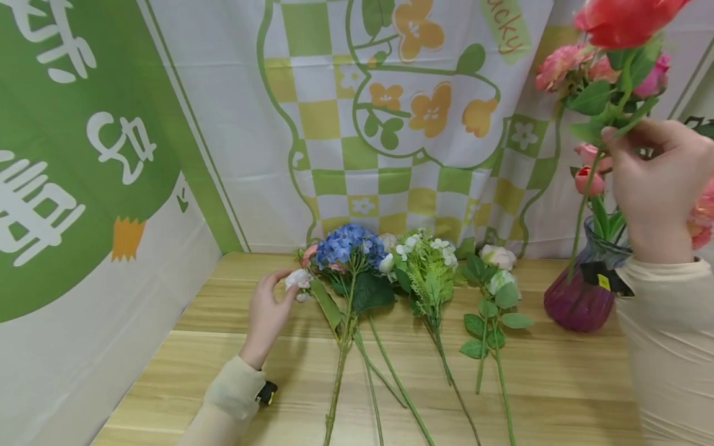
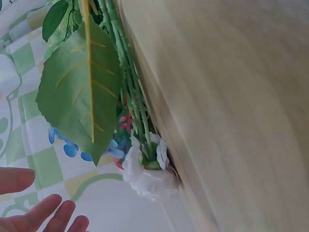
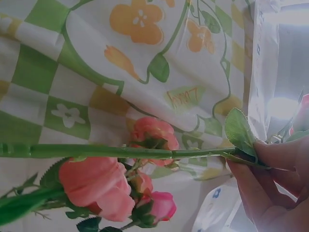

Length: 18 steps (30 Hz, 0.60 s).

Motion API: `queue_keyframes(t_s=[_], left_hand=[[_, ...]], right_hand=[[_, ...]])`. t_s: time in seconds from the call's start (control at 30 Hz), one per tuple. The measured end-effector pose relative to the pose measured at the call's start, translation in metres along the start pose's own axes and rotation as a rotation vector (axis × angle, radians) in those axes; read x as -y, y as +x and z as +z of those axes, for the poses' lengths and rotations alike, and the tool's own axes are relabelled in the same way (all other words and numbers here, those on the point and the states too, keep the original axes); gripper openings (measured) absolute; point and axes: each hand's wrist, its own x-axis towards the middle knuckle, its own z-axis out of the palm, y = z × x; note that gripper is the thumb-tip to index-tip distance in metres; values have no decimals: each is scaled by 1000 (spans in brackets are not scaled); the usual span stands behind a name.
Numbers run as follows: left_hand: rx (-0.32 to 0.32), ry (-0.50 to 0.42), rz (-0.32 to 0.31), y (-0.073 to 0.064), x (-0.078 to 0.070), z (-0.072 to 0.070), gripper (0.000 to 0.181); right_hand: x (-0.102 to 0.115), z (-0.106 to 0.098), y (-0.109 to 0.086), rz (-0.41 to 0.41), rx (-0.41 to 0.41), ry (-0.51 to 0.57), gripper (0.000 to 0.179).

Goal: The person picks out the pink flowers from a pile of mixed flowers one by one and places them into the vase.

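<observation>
My right hand [image 1: 661,179] pinches the green stem of a red artificial flower [image 1: 627,21] high at the right. Its long stem [image 3: 120,152] hangs down in front of a ribbed glass vase [image 1: 580,303], which holds pink flowers [image 1: 590,179]. The tip of the stem is hard to tell against the vase. On the left, my left hand [image 1: 270,310] is beside a white flower [image 1: 299,280], fingers spread. The left wrist view shows these fingers [image 2: 48,208] apart from the white flower head [image 2: 152,176]. A blue hydrangea [image 1: 351,244] lies just right of that hand.
A spray of small white flowers [image 1: 426,260] and pale roses [image 1: 498,257] lie on the wooden table [image 1: 223,353], stems toward me. A patterned cloth [image 1: 401,142] hangs behind. A green and white panel [image 1: 83,155] stands at the left.
</observation>
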Motion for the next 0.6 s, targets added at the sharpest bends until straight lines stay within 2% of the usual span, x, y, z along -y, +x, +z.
queue_keyframes(t_s=[0.23,0.43,0.6], left_hand=[[2,59,13,-2,8,-1,37],[37,112,-12,-3,12,-5,39],[58,128,-26,-2,13,-7,41]], right_hand=[[7,-7,7,82,45,57,20],[15,-10,11,62,45,89,18],[20,-12,12,82,60,89,18]])
